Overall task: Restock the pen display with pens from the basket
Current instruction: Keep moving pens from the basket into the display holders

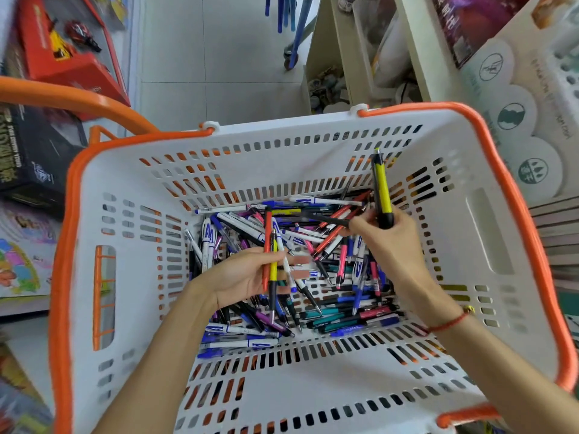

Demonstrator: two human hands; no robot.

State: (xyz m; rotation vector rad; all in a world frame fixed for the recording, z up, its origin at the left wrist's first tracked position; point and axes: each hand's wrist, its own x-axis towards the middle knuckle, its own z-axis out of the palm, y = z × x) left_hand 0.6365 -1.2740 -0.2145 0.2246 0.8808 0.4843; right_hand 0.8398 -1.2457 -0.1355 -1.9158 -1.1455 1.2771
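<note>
Here, both hands are working inside the basket (488,233), which is sitting between shelves with its heap of pens (329,296) piled at the bottom. The left hand (241,277) is lying palm-up just above the heap, its grip curling loosely round a small bundle: an orange pen (267,245), a yellow-and-black one (273,274) and what looks like a white one beside them. Holding them side by side like this is probably keeping them aligned, ready to be carried out together.

The right hand (385,239) is pinching a yellow pen (383,191) by its black lower end, so the barrel is standing nearly upright against the far wall of the basket. Its grip is closing on that pen alone; the fingers nearer the heap are reaching toward a black pen (326,218) lying across the top, though I cannot tell whether they are touching it. The upright hold is likely keeping the picked pen clear of the tangle while the hand goes on sorting.

The display (567,79) seems to be the white holed rack at the upper right, mostly out of view. Judging from this, gathering is under way and nothing is being placed there yet.
</note>
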